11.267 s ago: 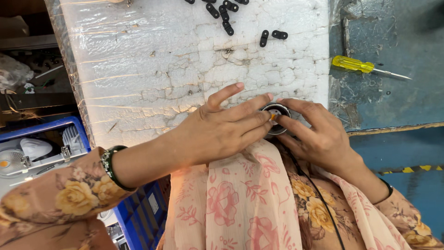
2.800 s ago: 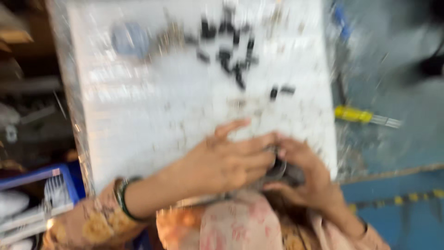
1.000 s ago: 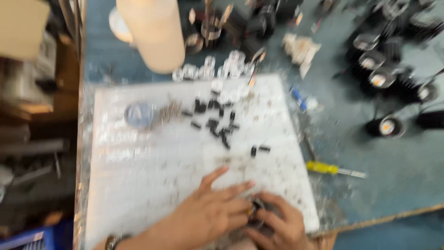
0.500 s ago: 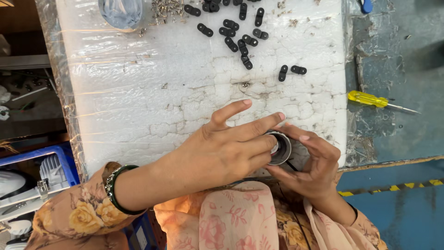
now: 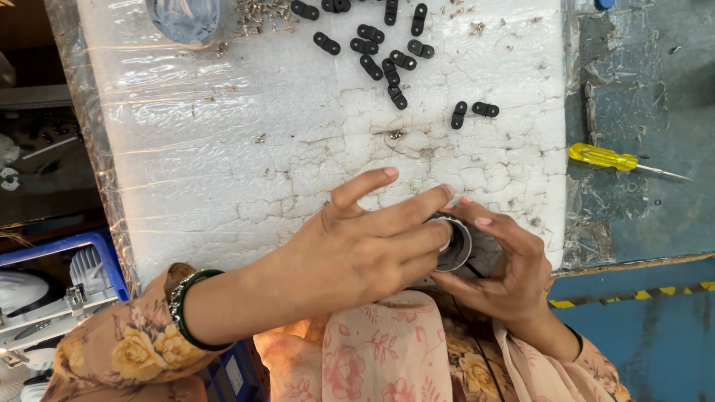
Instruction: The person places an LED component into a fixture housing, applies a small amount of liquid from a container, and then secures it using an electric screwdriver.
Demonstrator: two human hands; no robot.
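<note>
We see a white foam slab (image 5: 223, 156) covering the tabletop (image 5: 640, 97). At its near edge our left hand (image 5: 365, 249) lies fingers-flat over a round metal ring (image 5: 456, 244), while our right hand (image 5: 503, 268) cups and grips that ring from the right. A yellow screwdriver (image 5: 605, 158) lies on the tabletop's right side. Small black clips (image 5: 391, 56) scatter along the slab's far edge.

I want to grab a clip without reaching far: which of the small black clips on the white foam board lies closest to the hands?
The black clip standing nearly upright on the right, left one of the separate pair. It sits lowest on the foam board, nearest the left hand; the rest cluster higher up.
</note>
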